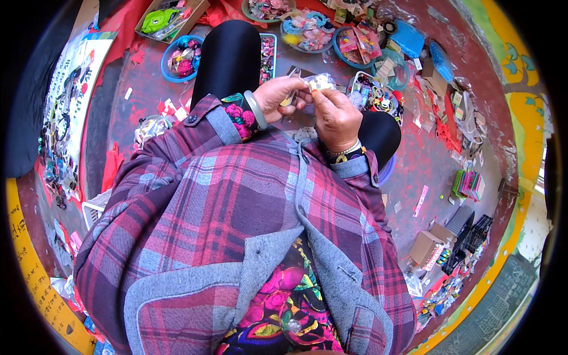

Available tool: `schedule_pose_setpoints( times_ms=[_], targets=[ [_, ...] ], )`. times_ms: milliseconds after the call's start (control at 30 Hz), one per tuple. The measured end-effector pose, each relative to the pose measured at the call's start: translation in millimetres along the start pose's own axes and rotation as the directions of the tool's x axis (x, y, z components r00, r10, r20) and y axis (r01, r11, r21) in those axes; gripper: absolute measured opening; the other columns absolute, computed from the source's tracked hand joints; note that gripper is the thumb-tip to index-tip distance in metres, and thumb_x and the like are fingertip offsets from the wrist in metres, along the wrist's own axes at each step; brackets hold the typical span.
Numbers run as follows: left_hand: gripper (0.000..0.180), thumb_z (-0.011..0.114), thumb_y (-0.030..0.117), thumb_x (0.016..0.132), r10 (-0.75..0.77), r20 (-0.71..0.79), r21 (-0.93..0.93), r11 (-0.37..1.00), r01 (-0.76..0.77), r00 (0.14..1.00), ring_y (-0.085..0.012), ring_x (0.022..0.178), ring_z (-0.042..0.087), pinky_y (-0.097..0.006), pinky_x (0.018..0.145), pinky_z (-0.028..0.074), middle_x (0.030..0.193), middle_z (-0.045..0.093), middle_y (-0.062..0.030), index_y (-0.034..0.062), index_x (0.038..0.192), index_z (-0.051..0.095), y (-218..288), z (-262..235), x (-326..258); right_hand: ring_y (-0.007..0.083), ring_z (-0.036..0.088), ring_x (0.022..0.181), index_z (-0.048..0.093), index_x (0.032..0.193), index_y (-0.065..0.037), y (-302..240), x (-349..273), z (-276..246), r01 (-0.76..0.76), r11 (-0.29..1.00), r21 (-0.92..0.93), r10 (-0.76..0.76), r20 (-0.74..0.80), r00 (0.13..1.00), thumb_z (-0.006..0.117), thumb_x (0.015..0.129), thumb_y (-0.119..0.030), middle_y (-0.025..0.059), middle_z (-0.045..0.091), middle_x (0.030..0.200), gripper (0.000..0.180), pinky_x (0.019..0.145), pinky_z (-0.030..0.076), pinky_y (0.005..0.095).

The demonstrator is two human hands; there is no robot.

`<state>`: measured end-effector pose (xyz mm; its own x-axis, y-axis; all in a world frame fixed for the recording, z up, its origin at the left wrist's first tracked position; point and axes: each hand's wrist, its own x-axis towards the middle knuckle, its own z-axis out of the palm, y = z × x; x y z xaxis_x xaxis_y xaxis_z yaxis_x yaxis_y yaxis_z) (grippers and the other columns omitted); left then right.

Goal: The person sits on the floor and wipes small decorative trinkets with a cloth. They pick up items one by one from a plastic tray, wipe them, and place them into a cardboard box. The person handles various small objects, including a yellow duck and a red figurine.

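Both hands meet above my knees around a small clear plastic bag (pixel 321 81) with whitish bits in it. My right hand (pixel 338 121) pinches the bag's near edge between thumb and fingers. My left hand (pixel 277 99), with a pale bangle at the wrist, is closed close beside it, its fingertips at the bag's left edge. A small yellowish flat piece (pixel 288 99) shows between the left fingers; its kind I cannot make out. Just beyond the right hand stands a white basket (pixel 368 76) full of mixed small trinkets.
Round basins of hair accessories stand ahead, among them a blue basin (pixel 167 62) and a teal basin (pixel 397 66). A cardboard box (pixel 201 10) is at the far left. A white sheet (pixel 76 112) bears trinkets on the left. Small boxes (pixel 427 245) lie right.
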<state>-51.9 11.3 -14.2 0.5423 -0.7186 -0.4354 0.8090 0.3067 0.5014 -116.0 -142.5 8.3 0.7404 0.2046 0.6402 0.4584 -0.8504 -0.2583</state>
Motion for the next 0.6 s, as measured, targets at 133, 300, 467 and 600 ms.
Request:
schedule_pose_setpoints(
  times_ms=[133,300,467,600],
  targets=[
    [0.014,0.053,0.015,0.086,0.086,-0.023,0.125,0.989,-0.083,0.996,-0.0078,0.056,0.052,-0.016,0.036,0.027,0.074,0.058,-0.0049,0.0019,0.089,0.054,0.7,0.7,-3.5,0.0221,0.061,0.067,0.064,0.087,-0.01,-2.5,1.8,-0.2,-0.326,0.935,0.137,0.313,0.112,0.943,0.064,0.074,-0.018,0.0053,0.061,0.081,0.015,0.057,0.048,0.0304],
    [0.013,0.053,0.018,0.087,0.281,-0.047,0.536,0.817,-0.213,0.958,-0.0035,0.058,0.049,-0.017,0.043,0.034,0.067,0.056,-0.0004,0.0054,0.085,0.059,-7.1,4.7,-2.7,0.0261,0.061,0.07,0.065,0.082,-0.008,-0.8,-0.5,4.2,-0.527,0.836,0.154,0.491,0.222,0.843,0.061,0.076,-0.023,0.0083,0.062,0.082,0.017,0.06,0.047,0.0326],
    [0.012,0.056,0.011,0.083,0.516,0.148,0.82,0.413,-0.396,0.844,-0.0066,0.062,0.051,-0.022,0.055,0.043,0.066,0.056,0.0,0.0003,0.083,0.061,-15.9,0.0,0.3,0.0286,0.06,0.073,0.065,0.08,-0.007,0.4,-2.9,4.5,-0.606,0.779,0.162,0.547,0.299,0.782,0.058,0.076,-0.02,0.011,0.062,0.082,0.015,0.063,0.047,0.0346],
    [0.012,0.056,0.009,0.082,0.493,0.174,0.784,0.455,-0.423,0.852,-0.0082,0.064,0.052,-0.023,0.058,0.044,0.068,0.057,-0.0003,-0.0017,0.083,0.061,-9.0,0.0,0.5,0.0291,0.06,0.073,0.062,0.081,-0.007,6.2,-4.4,5.5,-0.545,0.817,0.191,0.49,0.268,0.829,0.056,0.077,-0.015,0.0114,0.061,0.08,0.011,0.062,0.047,0.0354]
  ],
)
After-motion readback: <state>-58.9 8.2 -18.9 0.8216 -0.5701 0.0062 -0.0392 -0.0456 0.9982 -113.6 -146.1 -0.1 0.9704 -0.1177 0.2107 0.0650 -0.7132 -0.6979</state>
